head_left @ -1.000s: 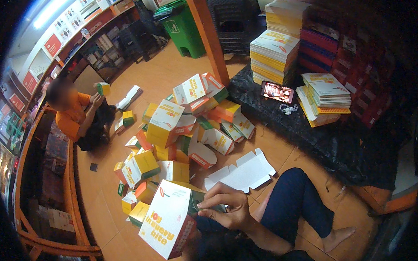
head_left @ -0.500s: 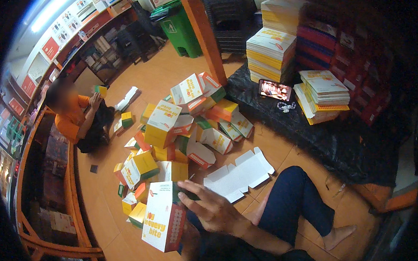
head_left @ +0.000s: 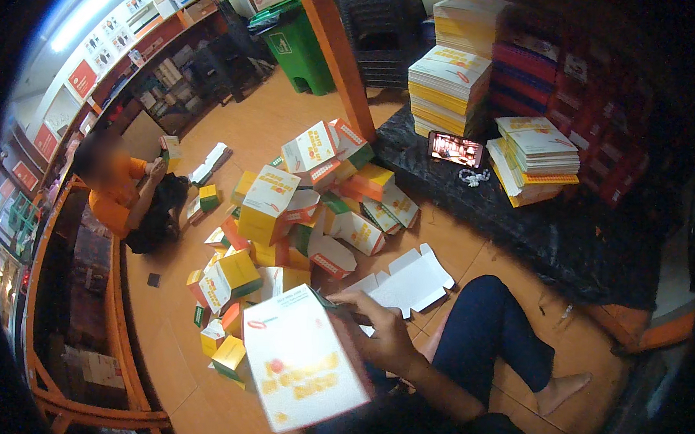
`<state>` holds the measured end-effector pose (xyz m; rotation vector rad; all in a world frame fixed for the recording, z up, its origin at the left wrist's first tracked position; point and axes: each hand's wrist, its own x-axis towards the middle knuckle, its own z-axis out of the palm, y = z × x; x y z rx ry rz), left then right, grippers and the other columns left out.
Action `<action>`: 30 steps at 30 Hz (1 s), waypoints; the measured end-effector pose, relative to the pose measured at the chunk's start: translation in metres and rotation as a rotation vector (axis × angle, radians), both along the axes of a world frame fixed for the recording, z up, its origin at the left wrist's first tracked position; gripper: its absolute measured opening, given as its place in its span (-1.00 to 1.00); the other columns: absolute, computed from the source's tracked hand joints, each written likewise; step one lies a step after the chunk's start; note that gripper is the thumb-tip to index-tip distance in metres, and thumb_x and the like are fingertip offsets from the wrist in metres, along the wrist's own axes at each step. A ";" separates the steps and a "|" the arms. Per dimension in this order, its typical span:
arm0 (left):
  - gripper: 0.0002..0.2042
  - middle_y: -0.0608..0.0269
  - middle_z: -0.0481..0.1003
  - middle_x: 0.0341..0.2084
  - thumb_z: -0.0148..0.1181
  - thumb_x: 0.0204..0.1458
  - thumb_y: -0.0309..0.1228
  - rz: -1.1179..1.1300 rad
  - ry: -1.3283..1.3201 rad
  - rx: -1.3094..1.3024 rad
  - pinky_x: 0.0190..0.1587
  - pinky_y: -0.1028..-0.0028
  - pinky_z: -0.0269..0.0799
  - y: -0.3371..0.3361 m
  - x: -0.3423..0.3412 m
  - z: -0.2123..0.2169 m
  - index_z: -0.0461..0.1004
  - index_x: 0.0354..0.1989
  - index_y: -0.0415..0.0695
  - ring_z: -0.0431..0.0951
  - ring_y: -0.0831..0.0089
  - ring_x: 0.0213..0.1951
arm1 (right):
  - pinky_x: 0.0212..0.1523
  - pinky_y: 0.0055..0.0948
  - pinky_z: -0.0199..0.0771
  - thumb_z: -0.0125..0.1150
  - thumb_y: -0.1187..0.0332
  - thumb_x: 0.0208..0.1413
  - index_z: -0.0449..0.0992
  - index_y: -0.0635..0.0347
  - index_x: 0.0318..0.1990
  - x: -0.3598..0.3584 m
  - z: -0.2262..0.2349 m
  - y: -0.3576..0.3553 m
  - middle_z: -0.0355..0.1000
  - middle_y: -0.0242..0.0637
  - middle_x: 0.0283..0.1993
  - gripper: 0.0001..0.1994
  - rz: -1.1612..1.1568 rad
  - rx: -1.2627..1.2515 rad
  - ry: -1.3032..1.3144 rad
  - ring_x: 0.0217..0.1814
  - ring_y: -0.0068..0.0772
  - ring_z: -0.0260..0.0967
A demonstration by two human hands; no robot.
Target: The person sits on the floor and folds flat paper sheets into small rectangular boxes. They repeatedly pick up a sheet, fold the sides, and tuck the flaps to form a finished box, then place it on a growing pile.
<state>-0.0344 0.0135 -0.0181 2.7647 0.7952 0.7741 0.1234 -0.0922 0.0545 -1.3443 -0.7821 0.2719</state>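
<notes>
While the right hand [head_left: 382, 333] is closing its grip on the upper edge of a white carton [head_left: 304, 365] near the lap, the left hand is lying out of sight. Folded cartons [head_left: 302, 208] are piling on the floor [head_left: 259, 130]; a flat blank [head_left: 406, 284] is lying beside them.

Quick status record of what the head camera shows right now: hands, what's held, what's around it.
right hand: grips the top edge of the white box
left hand: not in view
white box: folded carton, white with yellow and red print, tilted in front of the person
flat blank: unfolded white carton on the floor just beyond the hand
box pile: folded cartons heaped on the orange floor
flat stacks: on the dark platform, beside a lit phone
other person: seated at left, holding a small box
</notes>
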 end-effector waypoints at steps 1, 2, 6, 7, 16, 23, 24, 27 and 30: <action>-0.72 -0.02 0.50 -0.04 -0.05 0.35 -0.42 -0.002 -0.007 -0.001 0.13 0.23 0.36 0.001 0.001 0.000 0.42 0.12 -0.29 0.48 0.14 0.03 | -0.03 -0.22 0.61 0.16 0.44 0.27 0.45 0.22 0.11 -0.003 0.001 0.000 0.56 -0.01 -0.03 -0.72 0.009 -0.037 -0.005 0.06 0.01 0.57; -0.72 -0.02 0.50 -0.04 -0.05 0.34 -0.43 -0.002 -0.008 -0.005 0.13 0.23 0.37 0.002 0.002 0.001 0.42 0.12 -0.29 0.48 0.14 0.03 | -0.07 -0.19 0.60 0.16 0.48 0.25 0.45 0.24 0.09 -0.005 0.001 0.003 0.55 0.00 -0.05 -0.72 -0.008 -0.011 -0.023 0.04 0.02 0.57; -0.73 -0.01 0.50 -0.04 -0.04 0.34 -0.44 -0.020 -0.033 0.001 0.12 0.24 0.37 0.004 0.006 0.003 0.42 0.11 -0.29 0.48 0.15 0.03 | -0.12 -0.18 0.59 0.18 0.50 0.22 0.45 0.31 0.02 -0.015 0.004 0.007 0.53 0.03 -0.12 -0.77 -0.083 0.003 -0.068 -0.02 0.11 0.56; -0.73 -0.01 0.50 -0.04 -0.04 0.34 -0.44 -0.021 -0.045 -0.001 0.12 0.24 0.37 0.005 0.005 0.005 0.42 0.11 -0.29 0.48 0.16 0.02 | -0.14 -0.18 0.59 0.18 0.50 0.22 0.44 0.31 0.00 -0.016 0.004 0.007 0.53 0.04 -0.13 -0.78 -0.111 0.011 -0.101 -0.04 0.13 0.56; -0.74 0.01 0.50 -0.05 -0.03 0.33 -0.46 -0.035 -0.070 -0.014 0.10 0.26 0.39 0.007 0.010 0.011 0.42 0.10 -0.30 0.49 0.18 0.01 | -0.17 -0.37 0.64 0.21 0.59 0.20 0.56 0.29 -0.03 -0.016 0.005 0.011 0.58 -0.08 -0.16 -0.80 -0.250 0.011 -0.126 -0.17 -0.15 0.62; -0.75 0.02 0.51 -0.06 -0.01 0.32 -0.48 -0.055 -0.070 -0.021 0.09 0.27 0.40 0.006 0.011 0.013 0.43 0.09 -0.30 0.50 0.20 0.00 | -0.19 -0.31 0.51 0.24 0.67 0.01 0.58 0.15 0.08 -0.006 0.002 0.007 0.52 -0.23 -0.20 -0.56 -0.228 0.110 -0.482 -0.21 -0.23 0.49; -0.75 0.02 0.51 -0.06 -0.01 0.31 -0.48 -0.054 -0.075 -0.035 0.09 0.27 0.40 0.005 0.012 0.013 0.43 0.08 -0.30 0.50 0.20 0.00 | -0.18 -0.33 0.53 0.28 0.69 -0.04 0.61 0.14 0.06 -0.005 0.002 0.007 0.54 -0.22 -0.19 -0.55 -0.206 0.108 -0.480 -0.20 -0.23 0.50; -0.76 0.03 0.51 -0.06 0.00 0.31 -0.48 -0.061 -0.076 -0.029 0.08 0.28 0.40 0.004 0.012 0.014 0.43 0.08 -0.30 0.50 0.21 0.00 | -0.19 -0.33 0.54 0.33 0.72 -0.13 0.63 0.13 0.04 -0.005 0.001 0.008 0.57 -0.22 -0.18 -0.51 -0.130 0.132 -0.469 -0.20 -0.23 0.52; -0.76 0.03 0.51 -0.07 0.00 0.31 -0.49 -0.063 -0.085 -0.037 0.08 0.28 0.41 0.002 0.014 0.015 0.43 0.08 -0.30 0.50 0.22 -0.01 | -0.18 -0.29 0.55 0.29 0.71 -0.12 0.59 0.13 0.06 -0.004 -0.001 0.011 0.53 -0.24 -0.18 -0.49 -0.103 0.147 -0.473 -0.19 -0.19 0.49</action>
